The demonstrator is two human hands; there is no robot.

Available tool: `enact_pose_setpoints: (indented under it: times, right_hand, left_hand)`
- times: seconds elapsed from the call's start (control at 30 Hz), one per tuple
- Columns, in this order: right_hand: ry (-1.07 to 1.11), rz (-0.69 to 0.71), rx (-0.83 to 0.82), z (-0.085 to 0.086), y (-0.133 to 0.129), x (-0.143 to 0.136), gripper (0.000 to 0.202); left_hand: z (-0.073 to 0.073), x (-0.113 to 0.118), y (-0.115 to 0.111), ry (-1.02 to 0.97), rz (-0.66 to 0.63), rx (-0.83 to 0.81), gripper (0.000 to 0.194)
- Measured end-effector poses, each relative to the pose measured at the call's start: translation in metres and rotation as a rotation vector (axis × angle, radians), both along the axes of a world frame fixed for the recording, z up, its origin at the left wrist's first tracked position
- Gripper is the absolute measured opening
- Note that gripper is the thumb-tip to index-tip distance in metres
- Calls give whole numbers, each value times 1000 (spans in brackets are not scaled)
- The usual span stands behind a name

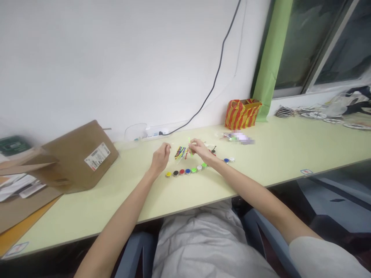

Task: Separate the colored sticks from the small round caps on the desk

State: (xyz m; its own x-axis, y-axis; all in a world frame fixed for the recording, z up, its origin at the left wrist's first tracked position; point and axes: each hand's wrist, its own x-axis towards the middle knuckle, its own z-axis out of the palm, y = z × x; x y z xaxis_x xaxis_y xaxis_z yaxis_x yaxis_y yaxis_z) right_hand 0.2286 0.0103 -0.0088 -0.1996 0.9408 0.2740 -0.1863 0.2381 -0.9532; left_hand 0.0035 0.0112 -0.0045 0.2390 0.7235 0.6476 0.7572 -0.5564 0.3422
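Observation:
My right hand [200, 150] pinches a thin bright green strip [189, 142], which looks like a cable tie and stands nearly upright. To its left my left hand [161, 157] is closed above the table, its fingertips pressed together; whatever they may hold is too small to see. Between the two hands lies a pile of thin coloured strips [180, 152] in blue, yellow, black and red. More strips show partly behind my right hand. Nearer me runs a row of small round pieces with coloured tops, among them a yellow one [168, 175], a red one [182, 172] and a white one [199, 168].
An open cardboard box [78, 158] stands on the pale table [278, 150] at left. A striped bag [242, 114] is at the wall, with a blurred packet [242, 138] before it. Behind, a black cable [216, 77] runs down to a power strip [153, 132]. Disc-shaped parts [314, 113] lie far right.

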Motion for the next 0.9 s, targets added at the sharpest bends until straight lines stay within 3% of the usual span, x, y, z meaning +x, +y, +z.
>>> enact_pose_setpoints:
  times: [0.13,0.27,0.4,0.5,0.57,0.73,0.83,0.9]
  right_hand:
    - [45,-100,-160,-6,10,5,19]
    - [-30,21,-259,-10,17,1,10]
    - [-149,84,-263,-9,18,-1,27]
    - [-246,103,-165,-10,14,2,63]
    - [-323,90,-52,-12,12,5,71]
    - [-547,-51,280,-16,12,6,47]
    - [-501,-93,390,-16,8,0,29]
    - [-438,-42,417,-16,2,-7,22]
  left_hand:
    - [-4,-15,9,-1,63,-39,23]
    - [-13,-14,14,82,1,-57,21]
    - [-13,-8,10,107,-70,-26,19]
    - [-10,-2,5,122,-104,3,21]
    - [-8,2,2,122,-112,3,23]
    - [-7,12,-5,110,-102,-103,31]
    - [-7,15,-6,134,-100,-150,43]
    - [-7,16,-7,126,-92,-138,50]
